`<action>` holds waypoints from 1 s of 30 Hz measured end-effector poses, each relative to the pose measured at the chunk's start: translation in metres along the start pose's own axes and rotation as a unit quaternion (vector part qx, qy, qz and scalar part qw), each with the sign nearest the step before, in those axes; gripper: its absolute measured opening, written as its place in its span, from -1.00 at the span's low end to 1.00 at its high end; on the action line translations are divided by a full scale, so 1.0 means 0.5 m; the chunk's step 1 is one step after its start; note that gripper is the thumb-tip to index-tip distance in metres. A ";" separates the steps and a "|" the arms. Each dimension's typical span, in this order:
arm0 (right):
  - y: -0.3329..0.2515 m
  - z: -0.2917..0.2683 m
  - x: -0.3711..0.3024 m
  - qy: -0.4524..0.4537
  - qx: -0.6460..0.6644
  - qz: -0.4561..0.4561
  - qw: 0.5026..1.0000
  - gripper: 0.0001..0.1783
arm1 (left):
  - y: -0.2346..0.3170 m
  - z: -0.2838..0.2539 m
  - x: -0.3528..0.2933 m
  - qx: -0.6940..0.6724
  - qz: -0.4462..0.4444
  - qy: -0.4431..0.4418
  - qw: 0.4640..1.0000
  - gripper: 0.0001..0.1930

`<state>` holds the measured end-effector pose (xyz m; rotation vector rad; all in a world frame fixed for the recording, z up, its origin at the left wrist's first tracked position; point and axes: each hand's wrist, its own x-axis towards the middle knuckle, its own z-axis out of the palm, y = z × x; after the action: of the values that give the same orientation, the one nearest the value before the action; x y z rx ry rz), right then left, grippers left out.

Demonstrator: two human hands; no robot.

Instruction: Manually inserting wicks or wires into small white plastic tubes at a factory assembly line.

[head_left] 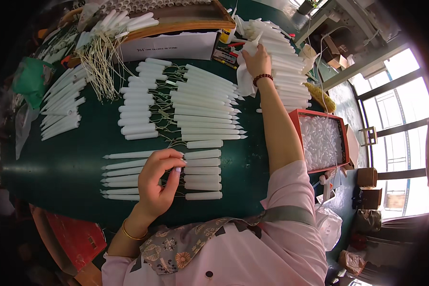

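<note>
My left hand is closed in a pinch over the near rows, thumb against the fingertips; whatever is between them is too small to make out. Around it lie white taper candle tubes with flame-shaped tips, and short white tubes joined to them by thin wires. My right hand reaches to the far right, its fingers wrapped round a white bottle with a pointed nozzle. A white cloth or sheet hangs beside that hand. Beyond the near rows, more tapers are wired to short tubes.
An orange-red box of clear flame-shaped pieces stands right of my right arm. White tubes are stacked at the far right. Bundled wires hang from a wooden tray at the back. Loose tubes lie left near a green bag.
</note>
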<state>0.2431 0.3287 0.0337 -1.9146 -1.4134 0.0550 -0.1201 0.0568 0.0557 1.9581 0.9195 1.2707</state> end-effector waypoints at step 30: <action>-0.139 -0.134 -0.434 -0.482 0.713 0.274 0.430 -0.55 | -0.072 0.066 0.175 0.168 0.264 -0.018 0.950 -0.46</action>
<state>0.1318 0.1192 0.0404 -0.4933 -0.4910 2.1652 -0.0714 0.1445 0.0594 2.6100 0.6396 1.4245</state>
